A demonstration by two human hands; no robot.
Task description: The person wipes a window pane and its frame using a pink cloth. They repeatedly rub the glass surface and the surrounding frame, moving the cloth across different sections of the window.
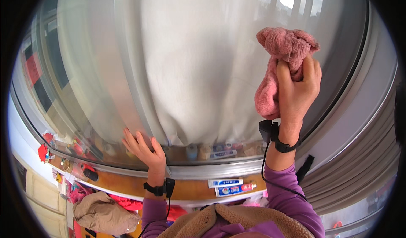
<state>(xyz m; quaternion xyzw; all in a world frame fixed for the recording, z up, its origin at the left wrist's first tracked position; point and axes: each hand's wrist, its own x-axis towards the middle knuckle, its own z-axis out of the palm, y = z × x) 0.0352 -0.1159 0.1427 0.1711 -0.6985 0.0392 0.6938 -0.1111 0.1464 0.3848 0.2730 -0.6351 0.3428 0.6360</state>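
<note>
My right hand (299,82) grips a bunched pink plush cloth (269,92) against the upper right part of a window pane (196,63), its fingers and thumb sunk into the folds. Below and to the left, my left hand (144,149) rests with spread fingers on the glass, beside the metal frame upright (133,66); it holds nothing. Behind the glass hangs a pale curtain. A black strap with a small device and cable sits on each wrist.
On the wooden sill (187,187) below lie toothpaste packages (234,189), with a dark cylindrical item (91,174) farther left. A tan garment (106,214) lies at lower left. Brown curtain folds (355,155) hang at right.
</note>
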